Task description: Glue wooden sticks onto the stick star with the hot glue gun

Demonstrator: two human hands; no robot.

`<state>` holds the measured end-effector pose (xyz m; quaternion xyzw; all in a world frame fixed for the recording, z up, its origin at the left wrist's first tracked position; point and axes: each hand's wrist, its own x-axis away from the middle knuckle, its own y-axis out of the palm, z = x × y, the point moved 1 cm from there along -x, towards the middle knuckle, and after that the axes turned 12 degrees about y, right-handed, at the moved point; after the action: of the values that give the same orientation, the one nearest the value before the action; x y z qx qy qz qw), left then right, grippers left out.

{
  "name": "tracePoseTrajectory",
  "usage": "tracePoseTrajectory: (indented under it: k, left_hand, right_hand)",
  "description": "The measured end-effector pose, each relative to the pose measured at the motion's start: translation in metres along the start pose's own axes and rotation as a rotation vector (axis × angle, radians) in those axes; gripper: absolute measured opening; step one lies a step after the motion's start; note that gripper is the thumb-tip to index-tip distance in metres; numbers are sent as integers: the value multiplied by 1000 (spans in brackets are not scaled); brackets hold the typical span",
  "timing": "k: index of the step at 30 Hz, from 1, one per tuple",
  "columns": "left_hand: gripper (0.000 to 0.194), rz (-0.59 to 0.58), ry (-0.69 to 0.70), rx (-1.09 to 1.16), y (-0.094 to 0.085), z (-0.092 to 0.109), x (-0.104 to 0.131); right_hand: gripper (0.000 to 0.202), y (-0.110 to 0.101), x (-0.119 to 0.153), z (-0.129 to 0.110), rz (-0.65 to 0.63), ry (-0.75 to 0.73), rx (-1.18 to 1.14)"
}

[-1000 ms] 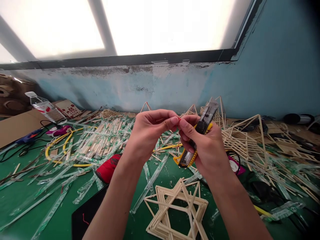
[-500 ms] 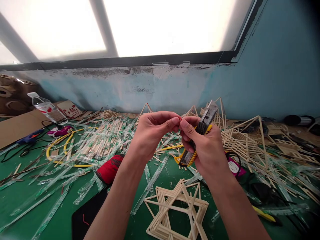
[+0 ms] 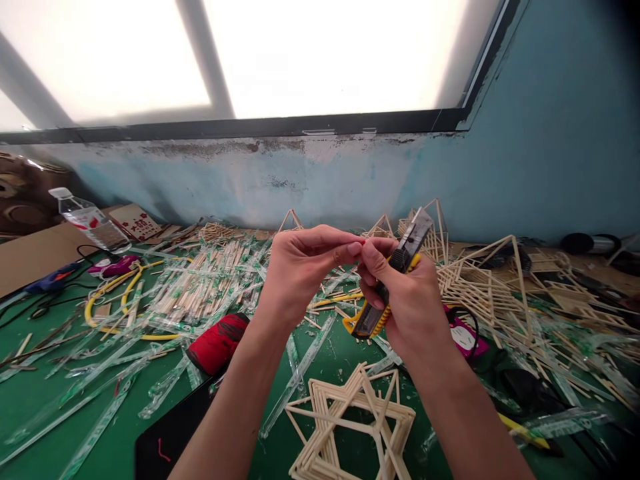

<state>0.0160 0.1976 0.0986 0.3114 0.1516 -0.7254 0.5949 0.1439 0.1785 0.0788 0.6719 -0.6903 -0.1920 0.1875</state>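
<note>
My left hand pinches a tiny red piece, probably thread, at its thumb and fingertips. Touching it from the other side are the fingertips of my right hand, which also holds a yellow and black utility knife across the palm, its metal end pointing up. Most of the red piece is hidden by the fingers. Below both hands a star-shaped frame of layered wooden sticks lies on the green table. A red spool rests beside my left forearm.
Stick bundles with clear-green plastic strips cover the left middle. More stick frames stand at the right. A bottle, a yellow loop, a black board and the green table are also in view.
Both hands keep their pinch at the red piece, and the knife has tilted slightly. The whole view has shifted a little.
</note>
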Motion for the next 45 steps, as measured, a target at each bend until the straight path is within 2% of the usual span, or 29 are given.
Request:
tracePoseTrajectory:
  k: [2, 8, 11, 14, 16, 20, 27, 35, 41, 43, 45]
  left_hand:
    - [4, -14, 54, -21, 0, 1, 0]
    - [11, -79, 141, -117, -3, 4, 0]
    - [10, -103, 143, -108, -5, 5, -1]
    - [8, -116, 127, -61, -8, 3, -1]
    - [8, -113, 97, -28, -10, 0, -2]
    - [16, -103, 32, 8, -14, -2, -4]
    - [19, -132, 8, 18, -12, 7, -3]
    - [29, -105, -72, 39, -12, 9, -3]
    - [32, -79, 22, -97, -14, 20, -4]
    - [34, -75, 36, -164, -13, 26, -3]
    - [33, -60, 47, -197, -11, 30, -1]
  right_hand:
    - [38, 1, 0, 0, 7, -2, -13]
    - [39, 3, 1, 0, 31, -32, -2]
    - [41, 4, 2, 1, 26, -43, 6]
    - [53, 3, 2, 2, 12, -18, -28]
    - [60, 2, 1, 1, -22, 17, -28]
    - [62, -1, -2, 0, -104, 103, 43]
    - [56, -3, -7, 0, -176, 130, 174]
    - [47, -9, -7, 5, -241, 20, 252]
    - [36, -12, -13, 12, -81, -48, 196]
    - [31, -13, -14, 14, -141, -43, 172]
    - [27, -14, -14, 17, -257, -16, 170]
